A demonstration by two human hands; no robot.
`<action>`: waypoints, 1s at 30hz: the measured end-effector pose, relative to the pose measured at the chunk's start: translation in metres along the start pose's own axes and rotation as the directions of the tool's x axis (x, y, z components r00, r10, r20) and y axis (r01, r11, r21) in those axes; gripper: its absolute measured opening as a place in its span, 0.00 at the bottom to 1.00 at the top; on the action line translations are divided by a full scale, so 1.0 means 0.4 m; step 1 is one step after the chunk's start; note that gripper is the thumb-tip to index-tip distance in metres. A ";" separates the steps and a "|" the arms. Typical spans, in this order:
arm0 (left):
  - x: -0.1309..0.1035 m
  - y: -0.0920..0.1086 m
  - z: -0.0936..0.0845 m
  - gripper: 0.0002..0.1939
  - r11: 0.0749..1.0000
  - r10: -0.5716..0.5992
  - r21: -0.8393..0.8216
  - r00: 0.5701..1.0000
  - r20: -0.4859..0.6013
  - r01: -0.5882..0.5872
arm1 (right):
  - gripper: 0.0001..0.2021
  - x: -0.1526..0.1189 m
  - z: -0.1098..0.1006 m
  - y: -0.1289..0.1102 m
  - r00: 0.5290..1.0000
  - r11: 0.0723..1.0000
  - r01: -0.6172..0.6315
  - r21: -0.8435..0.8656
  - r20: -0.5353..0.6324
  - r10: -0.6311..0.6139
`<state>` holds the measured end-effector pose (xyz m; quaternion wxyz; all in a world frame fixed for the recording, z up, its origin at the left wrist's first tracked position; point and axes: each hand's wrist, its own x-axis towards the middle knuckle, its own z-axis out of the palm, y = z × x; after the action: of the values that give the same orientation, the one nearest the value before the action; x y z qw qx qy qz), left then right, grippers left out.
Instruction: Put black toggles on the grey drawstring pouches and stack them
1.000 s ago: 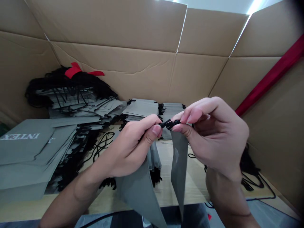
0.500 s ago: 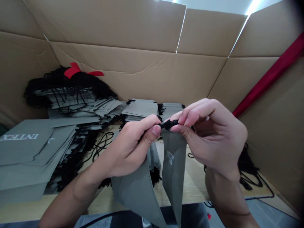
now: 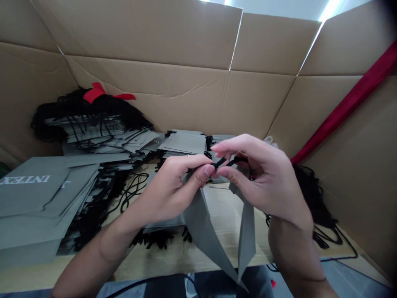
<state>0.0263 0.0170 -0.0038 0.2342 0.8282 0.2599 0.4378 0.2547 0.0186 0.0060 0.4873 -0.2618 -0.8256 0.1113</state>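
Note:
My left hand (image 3: pixel 172 188) pinches a black cord (image 3: pixel 220 162) between thumb and forefinger, at mid-view above the table. Close beside it, my right hand (image 3: pixel 265 182) is closed on the other part of the same cord, its fingers curled and partly hidden. From between both hands hangs a folded grey sheet (image 3: pixel 206 231), its two halves apart at the top and meeting near the table's front edge. The exact form of the cord at the fingertips is too small to make out.
To the left lie grey sheets marked INTEX (image 3: pixel 27 194), fringed with black cord ends. Behind are more grey stacks (image 3: pixel 182 140) and a black cord bundle tied with a red band (image 3: pixel 94 94). Black cords (image 3: pixel 313 198) lie at right. Cardboard walls (image 3: pixel 149 91) enclose the table (image 3: pixel 257 248).
The grey sheet has swung and turned, and its printed face no longer shows. My right hand has shifted its fingers on the cord; my left hand stays nearly in place.

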 end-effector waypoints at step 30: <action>0.034 -0.154 -0.116 0.25 0.910 -0.404 0.084 0.820 0.405 0.407 | 0.12 0.032 -0.045 0.163 0.952 0.955 -0.291 0.053 0.113 0.284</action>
<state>-0.0203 0.0796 -0.0100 0.3742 0.8267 0.3729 0.1935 0.2863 0.0791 -0.0042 0.4311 -0.3561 -0.7985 0.2231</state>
